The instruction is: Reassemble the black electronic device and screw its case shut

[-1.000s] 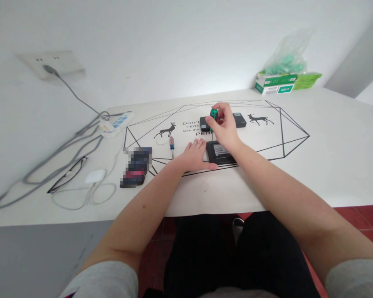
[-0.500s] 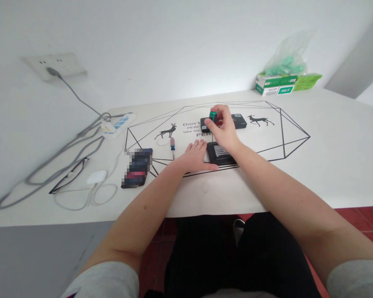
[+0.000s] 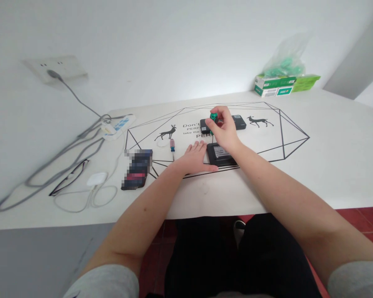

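Note:
My right hand [image 3: 225,128] is closed around the green handle of a screwdriver [image 3: 214,117], held upright. Its shaft points down at the far left part of a flat black device [image 3: 211,156] with a white label; where the tip meets it is hard to make out. Part of the device is hidden under my right hand. My left hand [image 3: 195,158] lies flat with fingers spread, its thumb at the device's near left edge. Behind my right hand lies a black box-shaped unit [image 3: 240,122], partly covered.
A second, small screwdriver [image 3: 173,145] lies left of my left hand, with a pixelated phone-like object [image 3: 137,169] beyond it. Farther left are glasses [image 3: 70,178], a white charger [image 3: 97,179] with cable, and a power strip [image 3: 119,126]. Green-white boxes [image 3: 275,81] and a plastic bag [image 3: 287,58] stand back right.
Both hands stay in nearly the same place. The green screwdriver handle shows a slightly different side, as if turned a little in my right fingers. The view has shifted very slightly.

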`<action>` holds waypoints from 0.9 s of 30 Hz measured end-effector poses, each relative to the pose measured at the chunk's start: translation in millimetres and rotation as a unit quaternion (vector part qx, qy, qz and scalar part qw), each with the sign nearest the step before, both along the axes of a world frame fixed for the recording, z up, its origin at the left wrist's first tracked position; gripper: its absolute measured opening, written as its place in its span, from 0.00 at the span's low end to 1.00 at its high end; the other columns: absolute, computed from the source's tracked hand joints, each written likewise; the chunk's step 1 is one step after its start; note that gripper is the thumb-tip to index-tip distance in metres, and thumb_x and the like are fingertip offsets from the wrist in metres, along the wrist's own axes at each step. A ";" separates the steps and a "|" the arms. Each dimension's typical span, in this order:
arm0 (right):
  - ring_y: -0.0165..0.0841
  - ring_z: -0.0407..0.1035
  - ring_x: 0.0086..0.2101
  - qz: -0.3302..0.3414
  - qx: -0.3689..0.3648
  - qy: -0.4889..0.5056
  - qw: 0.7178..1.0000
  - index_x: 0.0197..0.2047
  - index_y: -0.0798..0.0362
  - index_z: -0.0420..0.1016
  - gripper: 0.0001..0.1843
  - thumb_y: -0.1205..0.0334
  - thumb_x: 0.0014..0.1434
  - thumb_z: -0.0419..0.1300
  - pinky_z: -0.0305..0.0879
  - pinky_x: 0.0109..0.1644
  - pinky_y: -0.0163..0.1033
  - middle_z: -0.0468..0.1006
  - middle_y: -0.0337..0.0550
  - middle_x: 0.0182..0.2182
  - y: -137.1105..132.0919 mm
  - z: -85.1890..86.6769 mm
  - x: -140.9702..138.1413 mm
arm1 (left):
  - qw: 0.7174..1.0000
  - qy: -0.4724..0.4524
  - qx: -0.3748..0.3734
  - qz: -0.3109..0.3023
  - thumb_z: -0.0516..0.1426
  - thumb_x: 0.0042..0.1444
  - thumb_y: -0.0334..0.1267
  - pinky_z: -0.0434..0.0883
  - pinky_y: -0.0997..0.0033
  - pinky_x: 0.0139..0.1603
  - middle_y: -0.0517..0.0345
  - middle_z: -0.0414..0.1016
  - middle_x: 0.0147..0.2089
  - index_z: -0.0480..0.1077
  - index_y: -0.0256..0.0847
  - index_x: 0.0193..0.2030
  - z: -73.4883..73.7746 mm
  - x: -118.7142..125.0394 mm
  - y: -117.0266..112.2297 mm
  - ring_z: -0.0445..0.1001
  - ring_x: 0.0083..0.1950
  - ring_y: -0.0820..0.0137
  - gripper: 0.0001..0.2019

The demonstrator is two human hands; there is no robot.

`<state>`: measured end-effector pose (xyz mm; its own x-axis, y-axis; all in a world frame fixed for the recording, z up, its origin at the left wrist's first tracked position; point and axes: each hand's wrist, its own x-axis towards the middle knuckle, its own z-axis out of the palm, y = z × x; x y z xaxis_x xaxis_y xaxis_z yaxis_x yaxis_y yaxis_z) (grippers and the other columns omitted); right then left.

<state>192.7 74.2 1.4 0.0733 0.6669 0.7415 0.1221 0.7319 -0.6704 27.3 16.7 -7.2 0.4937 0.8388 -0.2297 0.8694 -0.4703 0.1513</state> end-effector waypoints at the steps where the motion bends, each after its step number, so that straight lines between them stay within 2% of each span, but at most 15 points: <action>1: 0.37 0.69 0.43 -0.012 0.005 -0.001 1.000 0.51 0.45 0.73 0.23 0.38 0.62 0.65 0.75 0.48 0.46 0.72 0.44 0.44 -0.9 0.8 0.2 | 1.000 -0.001 0.001 0.001 0.49 0.53 0.81 0.37 0.46 0.80 0.34 0.29 0.83 0.36 0.27 0.81 -0.3 -0.2 0.2 0.28 0.83 0.45 0.66; 3: 0.38 0.70 0.46 -0.009 0.008 0.000 1.000 0.50 0.45 0.74 0.21 0.38 0.65 0.62 0.75 0.49 0.47 0.73 0.45 0.47 -3.0 3.0 0.3 | 1.000 -0.005 0.003 0.001 0.49 0.53 0.81 0.37 0.46 0.80 0.34 0.29 0.83 0.36 0.27 0.81 -1.0 -0.5 0.5 0.28 0.83 0.45 0.66; 5: 0.38 0.72 0.48 0.036 -0.007 0.007 0.999 0.51 0.44 0.74 0.20 0.38 0.69 0.57 0.75 0.49 0.47 0.75 0.45 0.48 -4.4 4.9 0.0 | 1.000 -0.008 0.004 0.001 0.48 0.52 0.81 0.37 0.46 0.80 0.33 0.29 0.83 0.37 0.27 0.81 -1.4 -0.7 0.5 0.29 0.83 0.45 0.66; 7: 0.37 0.74 0.46 0.095 -0.030 0.017 0.995 0.52 0.43 0.73 0.20 0.39 0.71 0.52 0.76 0.47 0.46 0.77 0.44 0.46 -4.8 5.7 -0.5 | 1.000 -0.009 0.004 0.001 0.48 0.52 0.82 0.37 0.46 0.80 0.34 0.29 0.83 0.37 0.27 0.81 -1.6 -0.7 0.5 0.29 0.83 0.45 0.67; 9: 0.36 0.74 0.42 0.118 -0.041 0.017 0.992 0.54 0.43 0.72 0.19 0.40 0.71 0.53 0.77 0.44 0.45 0.77 0.43 0.43 -4.6 5.6 -1.1 | 1.000 -0.011 0.003 0.001 0.49 0.52 0.82 0.37 0.46 0.80 0.34 0.29 0.83 0.37 0.27 0.81 -1.6 -0.7 0.5 0.29 0.83 0.45 0.67; 14: 0.36 0.69 0.42 0.038 -0.011 -0.032 0.999 0.52 0.44 0.73 0.16 0.50 0.64 0.65 0.75 0.39 0.41 0.72 0.43 0.43 -3.0 4.0 -0.5 | 1.000 -0.018 -0.001 0.001 0.50 0.52 0.81 0.37 0.44 0.80 0.34 0.29 0.83 0.36 0.27 0.81 -2.7 -1.1 1.4 0.29 0.83 0.44 0.67; 17: 0.36 0.68 0.42 0.013 -0.009 -0.044 0.999 0.53 0.43 0.72 0.16 0.55 0.63 0.66 0.75 0.39 0.41 0.71 0.44 0.44 -1.3 2.4 0.6 | 1.000 -0.031 -0.002 0.003 0.51 0.52 0.80 0.38 0.42 0.80 0.33 0.30 0.83 0.34 0.27 0.81 -3.0 -1.4 1.3 0.29 0.83 0.43 0.67; 21: 0.38 0.70 0.44 0.013 -0.023 -0.061 0.998 0.56 0.43 0.71 0.20 0.58 0.61 0.65 0.76 0.38 0.42 0.72 0.46 0.49 -1.0 1.6 3.0 | 0.999 -0.052 0.004 -0.002 0.52 0.52 0.79 0.39 0.40 0.79 0.33 0.31 0.83 0.33 0.30 0.82 -2.1 -2.1 -0.2 0.31 0.83 0.42 0.66; 24: 0.37 0.71 0.43 0.006 -0.019 -0.060 0.998 0.57 0.43 0.72 0.21 0.58 0.61 0.65 0.77 0.38 0.43 0.74 0.46 0.52 -2.5 4.3 7.9 | 0.998 -0.063 0.022 -0.005 0.54 0.52 0.79 0.42 0.40 0.79 0.35 0.37 0.83 0.39 0.35 0.82 -2.5 -3.3 0.3 0.36 0.83 0.41 0.64; 27: 0.37 0.71 0.43 -0.007 -0.007 -0.036 0.999 0.58 0.42 0.72 0.21 0.55 0.62 0.65 0.79 0.38 0.43 0.74 0.45 0.53 -5.2 9.4 14.0 | 0.995 -0.081 0.065 -0.008 0.57 0.50 0.77 0.48 0.44 0.78 0.37 0.47 0.82 0.48 0.37 0.80 -5.0 -4.4 3.3 0.46 0.81 0.40 0.61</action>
